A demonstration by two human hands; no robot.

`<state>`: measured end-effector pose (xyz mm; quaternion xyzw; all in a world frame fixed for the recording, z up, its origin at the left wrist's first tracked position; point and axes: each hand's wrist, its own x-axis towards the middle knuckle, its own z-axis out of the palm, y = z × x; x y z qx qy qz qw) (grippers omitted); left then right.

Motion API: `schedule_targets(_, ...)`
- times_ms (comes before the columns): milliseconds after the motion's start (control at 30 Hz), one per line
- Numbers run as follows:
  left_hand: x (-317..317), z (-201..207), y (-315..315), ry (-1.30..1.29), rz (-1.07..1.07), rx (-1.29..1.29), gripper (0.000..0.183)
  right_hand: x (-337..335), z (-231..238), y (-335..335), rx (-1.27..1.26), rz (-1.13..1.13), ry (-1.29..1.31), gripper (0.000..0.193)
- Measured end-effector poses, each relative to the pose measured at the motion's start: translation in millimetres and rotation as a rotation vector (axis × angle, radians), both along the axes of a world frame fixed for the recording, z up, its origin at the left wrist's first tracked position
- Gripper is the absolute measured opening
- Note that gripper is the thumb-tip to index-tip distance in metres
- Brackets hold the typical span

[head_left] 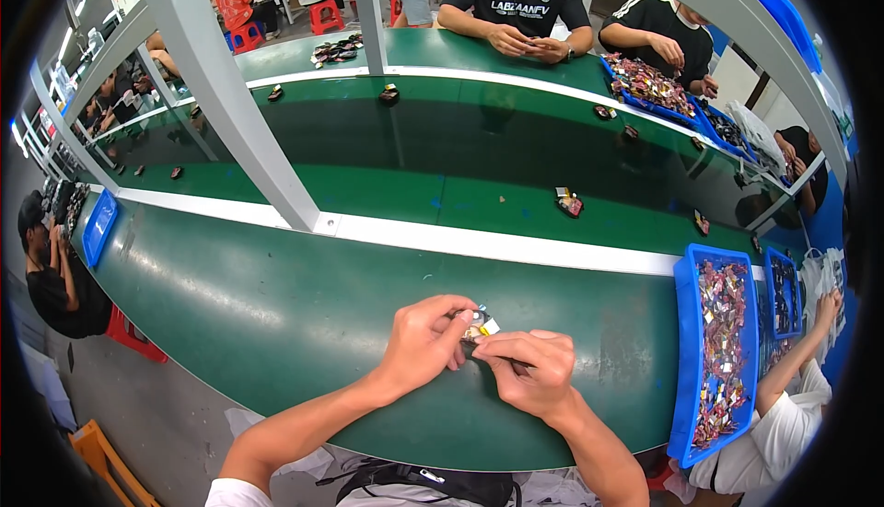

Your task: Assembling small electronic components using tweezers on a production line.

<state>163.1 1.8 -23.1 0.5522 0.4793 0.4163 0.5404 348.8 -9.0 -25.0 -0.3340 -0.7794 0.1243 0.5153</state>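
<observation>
Above the green worktable (359,309), my two hands meet around a small electronic assembly (479,326). It has a dark body, a light round part, a yellow piece and a white tab. My left hand (422,343) grips it from the left, thumb on top. From the right, my right hand (534,371) pinches at its near edge with thumb and forefinger. The fingers cover much of its underside, and the exact spot the right fingertips press is hard to make out.
A blue tray (681,350) heaped with small reddish parts stands to my right. Beyond a white rail (479,243), a green conveyor belt (396,185) carries scattered dark assemblies (569,201). A grey metal post (230,93) rises at left. Co-workers sit across and at both sides.
</observation>
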Motion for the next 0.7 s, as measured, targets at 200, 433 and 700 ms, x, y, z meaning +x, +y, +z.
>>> schedule_targets(200, -1.4, 0.9, 2.1, -0.055, -0.062, -0.071, 0.022, 0.6, 2.1, -0.8, -0.007, -0.016, 0.011, 0.020)
schedule_targets(433, -4.7, 0.0, 3.3, -0.045, -0.108, -0.085, 0.025, 2.4, 1.2, 0.4, -0.057, -0.021, -0.036, 0.015)
schedule_targets(700, 5.1, -3.3, -3.5, -0.037, 0.049, 0.025, 0.018, -0.1, 2.6, 0.2, -0.028, -0.025, -0.051, 0.015)
